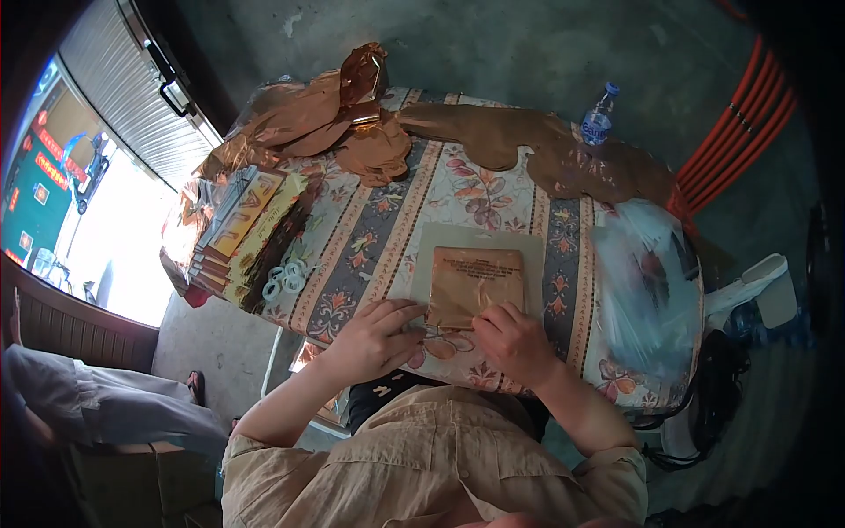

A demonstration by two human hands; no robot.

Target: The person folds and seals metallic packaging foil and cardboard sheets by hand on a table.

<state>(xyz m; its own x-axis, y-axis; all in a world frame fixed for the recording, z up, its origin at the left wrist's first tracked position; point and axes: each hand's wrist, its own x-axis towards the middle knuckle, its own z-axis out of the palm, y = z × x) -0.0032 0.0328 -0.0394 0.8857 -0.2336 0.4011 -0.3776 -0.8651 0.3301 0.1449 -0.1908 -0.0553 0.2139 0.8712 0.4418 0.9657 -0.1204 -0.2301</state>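
Note:
A copper-coloured foil balloon (475, 280), folded into a flat square with small dark print on its upper part, lies on a grey card (431, 239) near the table's front edge. My right hand (512, 341) has its fingers closed on the lower edge of the folded balloon. To the left, my left hand (378, 336) rests with fingers extended, their tips by the balloon's lower left corner. The undersides of both hands are hidden.
Unfolded copper foil balloons (493, 136) spread along the table's back. At left are stacked printed packets (242, 229) and pale rings (286, 280). Clear plastic bags (647, 282) lie right, near a water bottle (598, 116). A seated person's legs (123, 400) show at left.

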